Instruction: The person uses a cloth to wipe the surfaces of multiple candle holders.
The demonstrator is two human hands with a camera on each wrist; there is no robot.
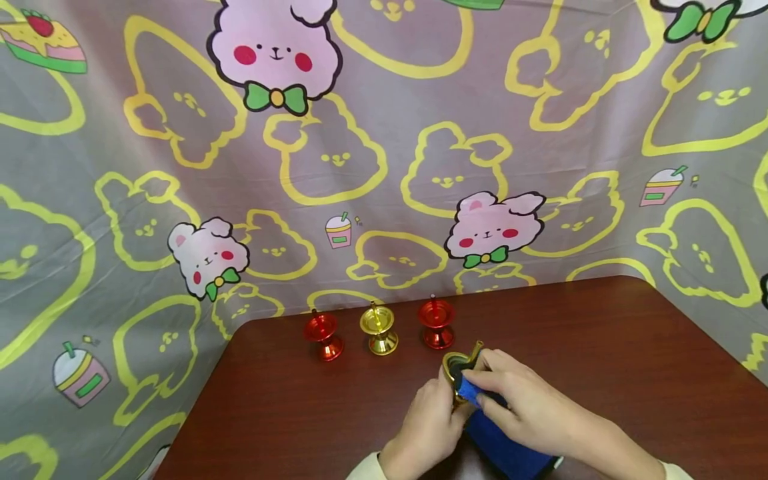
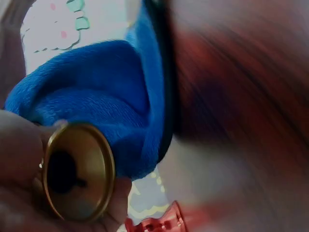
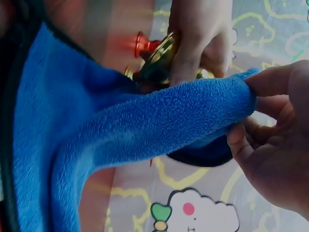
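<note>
My left hand point(image 1: 423, 427) grips a shiny gold candle holder point(image 2: 94, 164), tilted on its side above the table. In the left wrist view a round gold end faces the camera, with a dark patch inside. A fluffy blue cloth point(image 3: 183, 116) with a dark edge is pinched in my right hand point(image 1: 534, 407), between thumb and fingers. Its folded corner touches the holder's dish in the head view, while the rest hangs down below the hands. Fingers and cloth hide much of the holder.
Along the back of the brown wooden table point(image 1: 270, 400) stand a red candle holder point(image 1: 324, 335), a gold candle holder point(image 1: 379, 330) and another red candle holder point(image 1: 437, 323), all upright. Behind them hangs a grey curtain point(image 1: 384, 213) with cartoon prints.
</note>
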